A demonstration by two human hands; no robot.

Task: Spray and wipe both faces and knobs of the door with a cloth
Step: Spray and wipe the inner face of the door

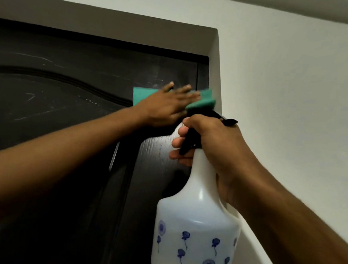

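Observation:
A dark wooden door (66, 105) with an arched moulding fills the left half of the head view; pale streaks mark its upper part. My left hand (167, 106) presses a green cloth (203, 98) flat against the door's top right corner, fingers straight. In front of it, my right hand (214, 143) grips the black trigger head of a white spray bottle (195, 234) printed with blue flowers. The bottle hangs upright, close to the door's right edge. No knob is in view.
A grey-brown door frame (215, 57) runs along the top and down the right side. White wall (298, 100) lies to the right and above, with the ceiling edge at the top right.

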